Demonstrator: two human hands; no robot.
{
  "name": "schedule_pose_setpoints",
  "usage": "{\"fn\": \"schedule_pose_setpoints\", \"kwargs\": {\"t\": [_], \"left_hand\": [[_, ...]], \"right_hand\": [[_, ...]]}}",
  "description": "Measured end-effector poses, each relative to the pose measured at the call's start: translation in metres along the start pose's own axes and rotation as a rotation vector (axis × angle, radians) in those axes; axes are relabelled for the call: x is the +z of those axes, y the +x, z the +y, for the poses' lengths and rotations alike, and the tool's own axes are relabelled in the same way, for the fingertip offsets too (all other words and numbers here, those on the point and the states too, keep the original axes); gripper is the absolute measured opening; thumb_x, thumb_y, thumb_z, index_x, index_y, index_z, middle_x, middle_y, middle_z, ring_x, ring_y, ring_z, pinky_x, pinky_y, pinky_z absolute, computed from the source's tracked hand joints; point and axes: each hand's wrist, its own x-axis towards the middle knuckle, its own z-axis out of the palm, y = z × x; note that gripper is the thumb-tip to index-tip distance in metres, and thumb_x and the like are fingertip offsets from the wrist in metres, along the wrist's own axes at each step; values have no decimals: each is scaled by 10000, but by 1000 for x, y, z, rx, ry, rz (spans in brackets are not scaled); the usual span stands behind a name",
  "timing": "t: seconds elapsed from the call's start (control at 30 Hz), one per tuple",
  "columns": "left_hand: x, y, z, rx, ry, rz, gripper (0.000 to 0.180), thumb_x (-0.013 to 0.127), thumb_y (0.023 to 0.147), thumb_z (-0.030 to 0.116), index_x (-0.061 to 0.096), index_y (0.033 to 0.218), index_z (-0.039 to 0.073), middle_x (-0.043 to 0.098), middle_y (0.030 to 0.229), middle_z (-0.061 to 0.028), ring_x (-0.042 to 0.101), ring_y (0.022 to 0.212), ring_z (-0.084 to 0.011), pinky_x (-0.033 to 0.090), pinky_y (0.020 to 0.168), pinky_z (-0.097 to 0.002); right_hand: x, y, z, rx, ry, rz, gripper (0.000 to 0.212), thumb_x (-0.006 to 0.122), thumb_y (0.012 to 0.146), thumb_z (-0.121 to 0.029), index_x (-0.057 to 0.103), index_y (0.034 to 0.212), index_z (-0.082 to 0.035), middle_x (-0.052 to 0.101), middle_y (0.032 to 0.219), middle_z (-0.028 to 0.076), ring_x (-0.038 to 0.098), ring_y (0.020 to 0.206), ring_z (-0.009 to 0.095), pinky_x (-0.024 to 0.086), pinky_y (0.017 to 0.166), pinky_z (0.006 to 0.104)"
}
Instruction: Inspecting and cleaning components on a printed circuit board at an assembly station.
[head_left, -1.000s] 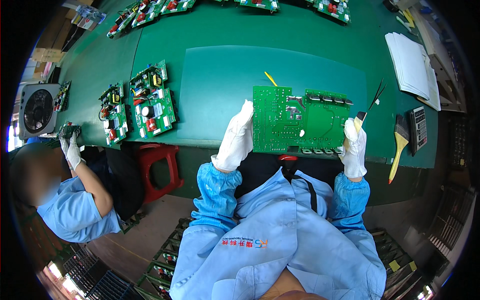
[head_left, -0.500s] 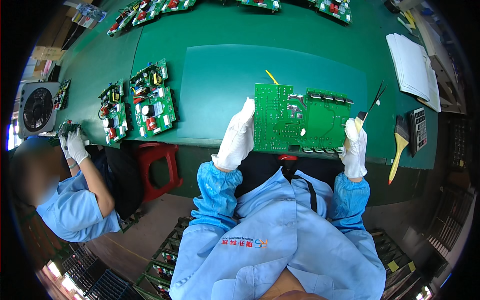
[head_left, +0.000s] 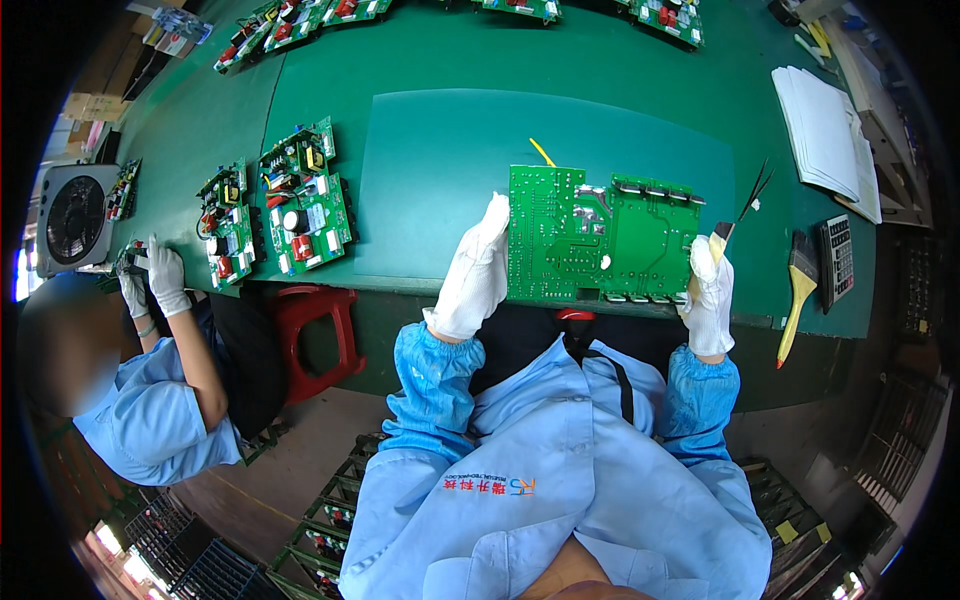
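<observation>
Over the table, centre-right of my frame, I see the printed circuit board clamped by its side edges between left hand and right hand; 1 loosened grip could drop it, and the right's dark-tipped tool could scratch it.

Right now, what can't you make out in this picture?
In the head view:
Far face of the held green rectangular circuit board: turned away, hidden by the board itself.
Lower end of the thin yellow strip: hidden behind that board.
Green component-covered boards at the top: cut off by the upper edge.
Grey-and-black calculator: key markings too small.
</observation>
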Motion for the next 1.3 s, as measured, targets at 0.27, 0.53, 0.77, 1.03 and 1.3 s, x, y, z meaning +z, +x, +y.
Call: {"fn": "schedule_pose_setpoints", "kwargs": {"t": [0.27, 0.53, 0.77, 1.03, 1.3], "left_hand": [[-3, 1, -1, -29, -22, -5, 552, 424, 1008, 473, 493, 1344, 41, 540, 1320, -64, 507, 1184, -172, 379, 1032, -349], [-3, 2, -1, -3, -3, -10, 564, 419, 1009, 473, 473, 1362, 35, 520, 1345, -69, 482, 1213, -179, 360, 1050, -351], [-1, 1, 0, -2, -65, -17, 538, 420, 1020, 434, 488, 1341, 8, 509, 1350, -67, 458, 1227, -166, 330, 1065, -328], [-1, 2, 1, -19, -117, -17, 514, 418, 1030, 401, 504, 1319, -16, 507, 1348, -61, 441, 1238, -149, 311, 1080, -308], [0, 2, 1, -6, -20, -16, 545, 404, 1019, 448, 465, 1377, 41, 507, 1368, -61, 461, 1242, -182, 321, 1075, -344]], "right_hand": [[-7, 1, 4, 54, 13, -46, 301, 621, 927, -369, 567, 971, -77, 519, 713, -31, 409, 463, 35, 275, 386, 198], [-8, 2, 6, 52, 25, -52, 319, 619, 928, -377, 563, 987, -69, 524, 708, -20, 397, 450, 35, 266, 377, 196], [-7, 2, 3, 82, 27, -44, 326, 622, 923, -383, 563, 967, -66, 521, 694, -18, 392, 437, 35, 263, 375, 196], [-9, 2, 3, 70, -1, -40, 325, 623, 922, -386, 567, 954, -67, 521, 676, -21, 400, 435, 33, 263, 373, 195], [-3, 0, -2, 82, 14, -23, 330, 630, 918, -381, 574, 976, -61, 532, 693, -15, 405, 436, 38, 271, 370, 193]]}}
